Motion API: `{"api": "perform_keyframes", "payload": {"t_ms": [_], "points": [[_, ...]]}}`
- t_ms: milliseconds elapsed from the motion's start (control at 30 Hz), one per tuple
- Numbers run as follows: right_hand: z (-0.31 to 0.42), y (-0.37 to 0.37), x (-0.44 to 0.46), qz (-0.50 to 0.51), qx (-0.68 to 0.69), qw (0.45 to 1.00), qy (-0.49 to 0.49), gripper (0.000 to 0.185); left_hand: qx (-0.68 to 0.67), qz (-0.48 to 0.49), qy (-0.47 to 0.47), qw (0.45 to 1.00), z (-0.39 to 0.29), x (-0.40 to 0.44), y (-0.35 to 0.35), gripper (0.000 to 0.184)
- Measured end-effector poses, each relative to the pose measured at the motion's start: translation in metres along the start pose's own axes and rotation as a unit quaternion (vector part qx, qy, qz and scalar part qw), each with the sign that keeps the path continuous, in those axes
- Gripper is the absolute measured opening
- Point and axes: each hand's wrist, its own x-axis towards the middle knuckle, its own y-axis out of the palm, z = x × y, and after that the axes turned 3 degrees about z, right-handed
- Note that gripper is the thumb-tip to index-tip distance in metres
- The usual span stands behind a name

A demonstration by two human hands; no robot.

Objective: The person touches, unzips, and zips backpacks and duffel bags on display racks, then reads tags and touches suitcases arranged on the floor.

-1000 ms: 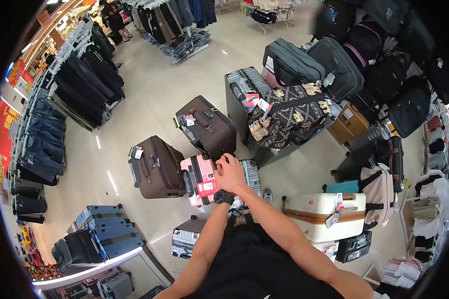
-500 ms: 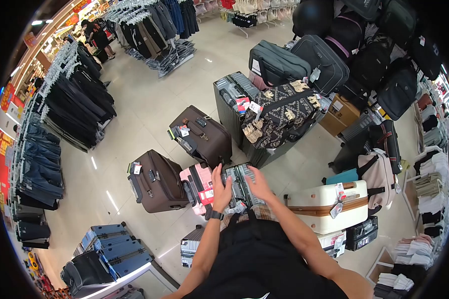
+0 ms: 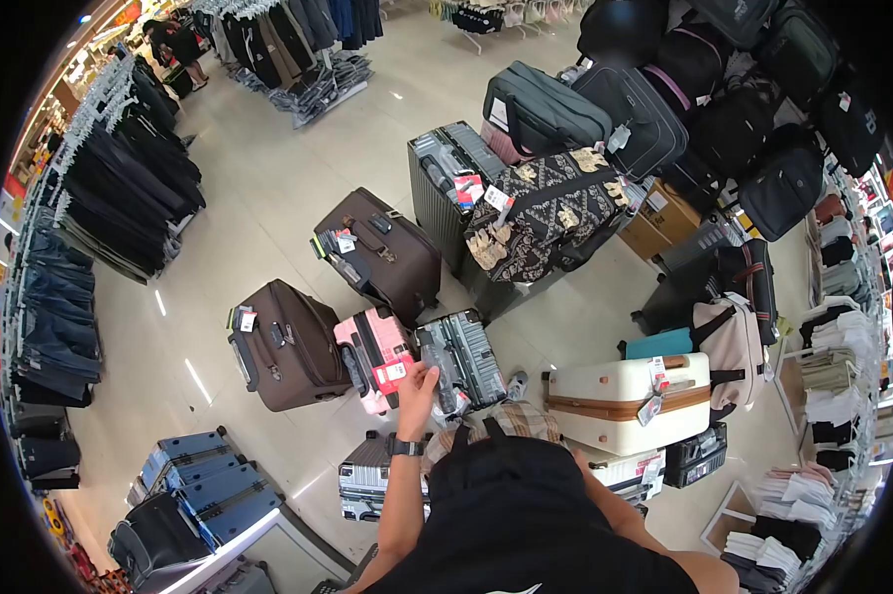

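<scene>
My left hand (image 3: 419, 394) is over the gap between a pink hard-shell suitcase (image 3: 372, 332) and a grey ribbed suitcase (image 3: 481, 356). Its fingers look drawn together beside the red and white tag (image 3: 391, 374) on the pink suitcase; whether they pinch anything is unclear. Clear plastic and a paper label hang on the grey suitcase's near side. My right arm is lowered along my body, near the cream suitcase with brown straps (image 3: 630, 401). My right hand (image 3: 577, 457) is mostly hidden behind my black shirt, so its fingers do not show.
Two brown fabric suitcases (image 3: 286, 346) stand left of the pink one. A patterned duffel bag (image 3: 545, 213) lies on green suitcases ahead. A silver suitcase (image 3: 357, 480) is by my left forearm, and blue suitcases (image 3: 214, 485) are farther left. Clothes racks (image 3: 120, 188) line the left.
My right hand has left the grey suitcase and dropped to my right side. My left hand has moved down and its fingers have drawn in. The view has shifted slightly.
</scene>
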Motion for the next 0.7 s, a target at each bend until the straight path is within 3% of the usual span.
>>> {"api": "perform_keyframes", "payload": {"t_ms": [200,267,500,567,667,700], "points": [[-0.004,0.011,0.004,0.052,0.014,0.998,-0.020,0.068,0.103,-0.053,0.042,0.992,-0.003,0.000,0.009,0.029],[0.005,0.007,0.014,0.059,0.019,0.997,-0.038,0.068,0.208,-0.119,0.064,0.969,-0.001,0.002,0.010,0.032],[0.028,-0.014,0.030,0.067,0.021,0.994,-0.079,0.068,0.278,-0.132,0.023,0.951,0.075,0.035,-0.013,0.038],[0.012,-0.017,0.037,0.065,0.027,0.996,-0.052,0.060,0.327,-0.123,0.013,0.937,0.096,0.045,-0.017,0.039],[-0.147,0.054,0.132,0.059,0.169,0.979,-0.100,0.046,0.357,-0.115,-0.043,0.926,0.137,0.066,-0.031,0.036],[-0.136,0.035,0.105,0.055,0.102,0.991,-0.072,0.045,0.333,-0.126,-0.043,0.933,0.153,0.072,-0.035,0.035]]}}
